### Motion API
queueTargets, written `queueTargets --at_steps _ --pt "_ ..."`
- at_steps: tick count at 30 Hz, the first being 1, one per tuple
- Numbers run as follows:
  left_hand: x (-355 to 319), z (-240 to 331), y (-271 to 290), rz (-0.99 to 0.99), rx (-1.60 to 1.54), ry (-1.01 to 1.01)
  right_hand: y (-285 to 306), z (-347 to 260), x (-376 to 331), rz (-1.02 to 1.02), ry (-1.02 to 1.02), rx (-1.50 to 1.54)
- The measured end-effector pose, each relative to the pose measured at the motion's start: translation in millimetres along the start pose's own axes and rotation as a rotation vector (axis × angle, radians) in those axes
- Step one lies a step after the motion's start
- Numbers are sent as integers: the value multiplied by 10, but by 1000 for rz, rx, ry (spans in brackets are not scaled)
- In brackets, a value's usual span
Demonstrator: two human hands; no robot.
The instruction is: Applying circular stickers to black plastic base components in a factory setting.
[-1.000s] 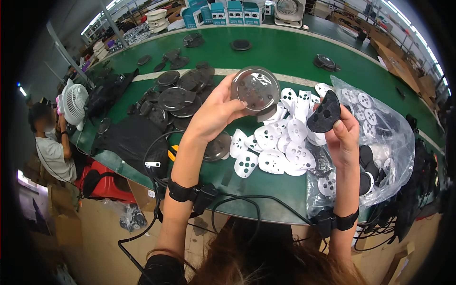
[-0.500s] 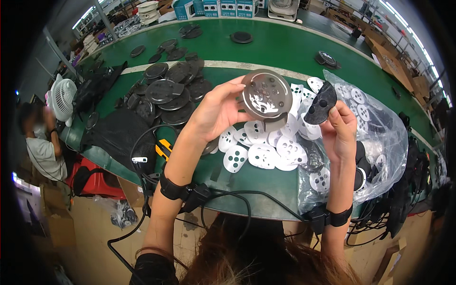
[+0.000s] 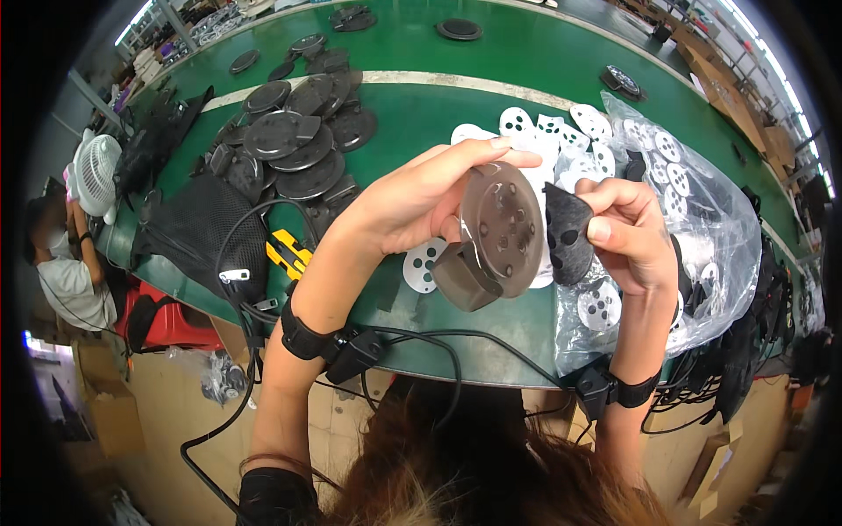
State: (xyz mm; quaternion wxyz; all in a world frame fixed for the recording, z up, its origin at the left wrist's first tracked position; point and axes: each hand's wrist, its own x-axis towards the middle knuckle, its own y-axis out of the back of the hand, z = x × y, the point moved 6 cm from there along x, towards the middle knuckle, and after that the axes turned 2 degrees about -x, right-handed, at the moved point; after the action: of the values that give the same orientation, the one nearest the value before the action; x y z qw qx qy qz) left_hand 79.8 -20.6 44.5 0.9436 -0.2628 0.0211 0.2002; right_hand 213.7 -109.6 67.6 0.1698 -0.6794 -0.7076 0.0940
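My left hand (image 3: 430,195) grips a smoky translucent round plastic cover (image 3: 507,230) by its rim, tilted nearly upright, with a tab at its lower edge. Round holes or bosses dot its face. In my right hand (image 3: 633,230), thumb and fingers pinch a dark grey felt pad (image 3: 568,235) with round holes in it. The pad is close to the right side of the cover; whether they touch I cannot tell. Behind and beneath lie several white die-cut pads with holes (image 3: 516,122), partly hidden by my hands and the cover.
A heap of dark round covers (image 3: 303,145) lies to the left, near a black mesh bag (image 3: 206,237) and a yellow cutter (image 3: 288,254). On the right, a clear plastic bag (image 3: 715,219) holds more white pads. Cables (image 3: 438,337) cross the table's near edge. A person (image 3: 70,272) sits far left.
The cover has been turned from facing up to nearly on edge, its tab swinging lower left. My right hand has brought the felt pad down and left, close to the cover. The view has shifted slightly.
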Motion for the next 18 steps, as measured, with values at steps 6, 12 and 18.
queueTargets --at_steps 6,12,18 --pt "-7 -15 -133 -25 -13 11 -42 48 11 21 -37 -55" --pt "-45 27 -158 16 -35 -15 -55 87 15 52 -54 -52" --pt "-61 30 -155 51 103 -16 -80 97 28 25 -55 -110"
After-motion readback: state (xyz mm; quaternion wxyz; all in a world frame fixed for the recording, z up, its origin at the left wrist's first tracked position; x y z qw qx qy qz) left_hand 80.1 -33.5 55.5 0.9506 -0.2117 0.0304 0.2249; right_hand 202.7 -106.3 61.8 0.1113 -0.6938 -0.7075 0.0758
